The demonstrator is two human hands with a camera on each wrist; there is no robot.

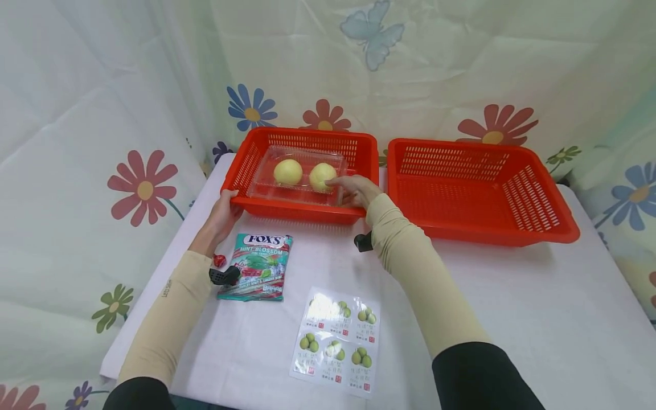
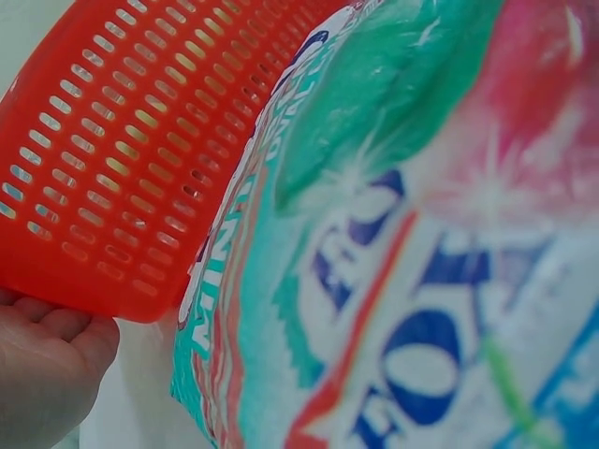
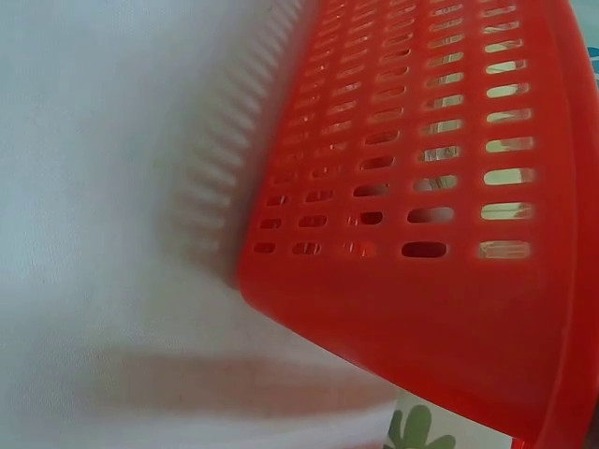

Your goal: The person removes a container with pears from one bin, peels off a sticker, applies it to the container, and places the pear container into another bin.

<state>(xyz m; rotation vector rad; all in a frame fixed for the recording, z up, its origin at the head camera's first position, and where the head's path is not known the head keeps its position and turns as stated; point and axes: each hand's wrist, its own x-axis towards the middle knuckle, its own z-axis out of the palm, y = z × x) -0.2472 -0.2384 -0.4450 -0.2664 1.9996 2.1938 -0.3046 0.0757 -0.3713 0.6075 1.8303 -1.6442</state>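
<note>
A red plastic basket point(image 1: 307, 212) stands at the back left of the table. My left hand point(image 1: 221, 219) grips its front left corner, and in the left wrist view the fingers point(image 2: 70, 327) curl against the basket's edge. Inside the basket lies a clear plastic box point(image 1: 266, 185) holding two pale yellow round fruits, a left one point(image 1: 288, 172) and a right one point(image 1: 322, 176). Over the basket's front right side, my right hand point(image 1: 357, 191) holds the box's right end, the index finger reaching across the right fruit. The right wrist view shows only the basket's outer wall point(image 3: 402, 309).
A second red basket point(image 1: 451, 196) stands to the right. A green Fox's candy bag point(image 1: 261, 267) lies below my left hand, beside a small red wrapped piece point(image 1: 219, 260). In front lies a glossy sheet of fruit labels point(image 1: 335, 341). A flowered curtain point(image 1: 435, 68) hangs behind.
</note>
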